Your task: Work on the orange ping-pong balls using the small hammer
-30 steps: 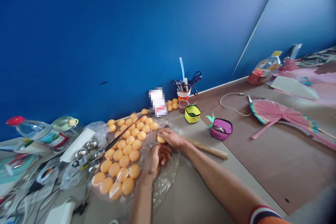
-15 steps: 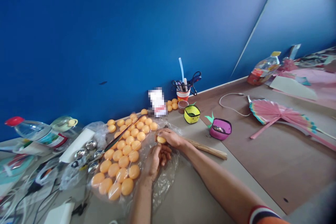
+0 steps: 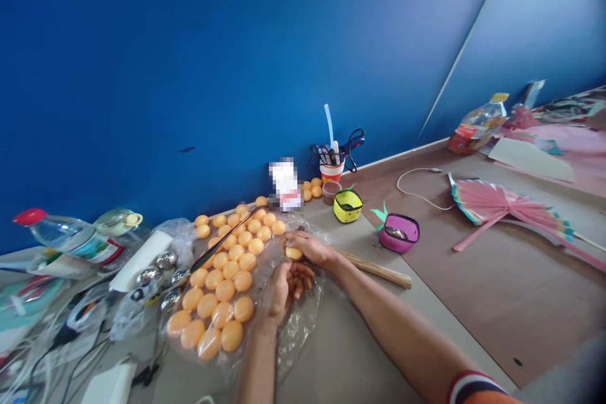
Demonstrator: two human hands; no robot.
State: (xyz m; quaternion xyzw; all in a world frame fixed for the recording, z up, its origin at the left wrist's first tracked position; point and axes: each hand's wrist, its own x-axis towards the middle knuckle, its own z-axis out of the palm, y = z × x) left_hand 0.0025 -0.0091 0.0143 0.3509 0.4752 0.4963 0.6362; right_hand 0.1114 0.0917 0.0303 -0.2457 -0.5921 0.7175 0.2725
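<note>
My right hand (image 3: 310, 247) is closed on an orange ball (image 3: 294, 253), pinching it at the right edge of a group of several orange balls (image 3: 227, 274). These balls lie on and under a clear plastic bag (image 3: 298, 322). My left hand (image 3: 283, 287) rests beside them, right below the held ball, its fingers curled on the plastic. A thin dark stick (image 3: 222, 240) lies slanted across the balls.
A wooden stick (image 3: 379, 270) lies behind my right wrist. A yellow box (image 3: 347, 205), a purple box (image 3: 398, 231), a cup of pens and scissors (image 3: 331, 167), a pink paper fan (image 3: 497, 205), a white cable (image 3: 416, 186), bottles (image 3: 71, 240) and silver balls (image 3: 156, 268) lie about.
Both hands stay where they were; the fingers shift slightly around the ball. The view has moved a little.
</note>
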